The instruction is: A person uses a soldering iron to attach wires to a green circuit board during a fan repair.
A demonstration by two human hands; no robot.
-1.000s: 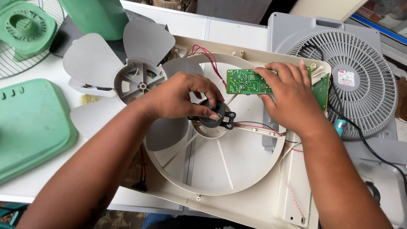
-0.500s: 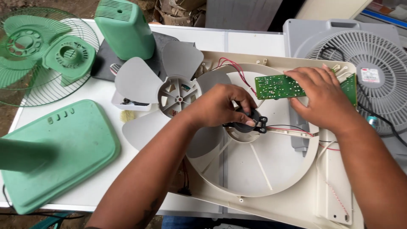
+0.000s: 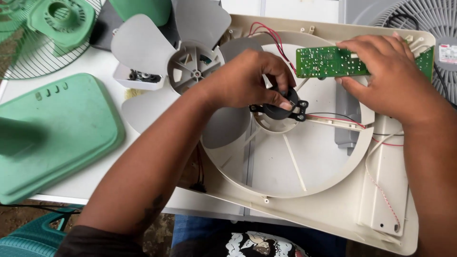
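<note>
At the hub of the cream fan housing [image 3: 328,200]:
Left hand [image 3: 247,81]: fingers pinched on the black motor [image 3: 278,110].
Right hand [image 3: 388,78]: clamped on the green circuit board [image 3: 328,62], above the hub.

Black motor [image 3: 280,108], seemingly seated at hub; green circuit board [image 3: 328,62] above.

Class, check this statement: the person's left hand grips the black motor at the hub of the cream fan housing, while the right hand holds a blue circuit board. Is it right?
Not quite. The head view shows the right hand holding a green circuit board, not a blue one. The left hand does grip the black motor at the hub of the cream fan housing.
</note>
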